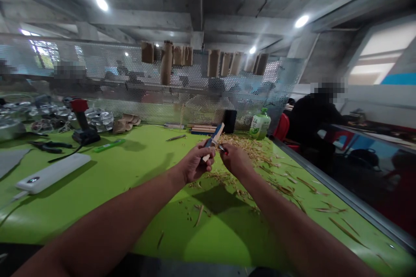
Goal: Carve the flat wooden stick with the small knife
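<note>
Two bare forearms [107, 220] fill the near edge of the head view, reaching over a lime-green tabletop [130, 207]. Left hand [199, 163] has its fingers wrapped round a pale wooden piece [220, 130] with blue along one side, held up off the table and tilted, top end pointing away. Right hand [236, 160] is closed on a small hand tool [223, 149] with a bit of red on it, right up against the wood. Can't make out the tip, so no idea exactly what tool it is.

Judging by all the curly shavings [260, 151] just past and right of the hands, I'd say this is mid-carving, trimming the piece down. Next stroke probably calls for a firm left grip, thumb well out of the blade's line, and a short controlled cut, maybe a turn of the wood to check the shape.

Rest of the bench: cordless drill [83, 121], pliers [48, 146] and a white power strip [53, 173] off left, green-capped bottle [260, 124] behind the shavings.
</note>
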The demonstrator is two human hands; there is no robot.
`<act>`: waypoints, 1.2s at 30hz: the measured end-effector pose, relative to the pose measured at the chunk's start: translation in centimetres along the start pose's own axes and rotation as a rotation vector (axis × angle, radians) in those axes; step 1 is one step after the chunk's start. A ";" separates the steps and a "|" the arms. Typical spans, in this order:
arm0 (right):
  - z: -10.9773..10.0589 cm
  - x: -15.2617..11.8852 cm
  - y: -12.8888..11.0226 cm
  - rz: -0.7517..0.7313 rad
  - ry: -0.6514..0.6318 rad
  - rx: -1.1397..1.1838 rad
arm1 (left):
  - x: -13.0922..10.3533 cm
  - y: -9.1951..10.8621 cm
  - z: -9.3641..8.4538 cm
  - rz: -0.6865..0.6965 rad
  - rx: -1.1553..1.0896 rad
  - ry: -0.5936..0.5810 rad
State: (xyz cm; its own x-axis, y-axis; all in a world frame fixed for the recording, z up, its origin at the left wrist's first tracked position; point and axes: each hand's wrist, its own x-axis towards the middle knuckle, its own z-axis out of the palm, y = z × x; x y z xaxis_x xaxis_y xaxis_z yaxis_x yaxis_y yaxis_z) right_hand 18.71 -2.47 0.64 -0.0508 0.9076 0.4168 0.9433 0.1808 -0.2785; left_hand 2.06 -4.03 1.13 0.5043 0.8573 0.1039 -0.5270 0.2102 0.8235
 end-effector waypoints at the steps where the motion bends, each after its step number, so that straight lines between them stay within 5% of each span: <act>1: -0.1 -0.2 -0.3 0.013 -0.024 -0.049 | -0.1 -0.1 0.0 0.019 0.012 -0.011; 9: -0.4 -0.2 -1.1 -0.013 -0.080 -0.254 | -0.2 -0.2 -0.1 -0.011 0.215 0.021; 20: 0.2 1.5 0.1 -0.023 0.000 -0.244 | -0.1 -0.8 0.9 -0.014 0.173 0.065; 28: -2.3 3.6 8.5 0.550 0.112 -0.063 | -3.3 -0.9 3.5 -0.005 0.200 -0.223; 32: -2.1 3.4 6.5 0.479 0.177 0.009 | -1.6 -1.0 1.6 -0.008 0.204 -0.040; 36: -0.8 1.8 2.2 0.249 0.082 -0.067 | -0.1 -1.4 0.1 -0.017 0.238 0.048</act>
State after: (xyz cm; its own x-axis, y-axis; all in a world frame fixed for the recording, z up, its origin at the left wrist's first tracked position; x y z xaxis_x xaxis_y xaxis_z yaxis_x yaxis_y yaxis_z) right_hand 20.94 -0.72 1.44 0.2095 0.8866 0.4124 0.9431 -0.0718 -0.3247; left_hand 2.80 -4.40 0.02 0.4756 0.8771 0.0670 -0.3401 0.1131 0.9336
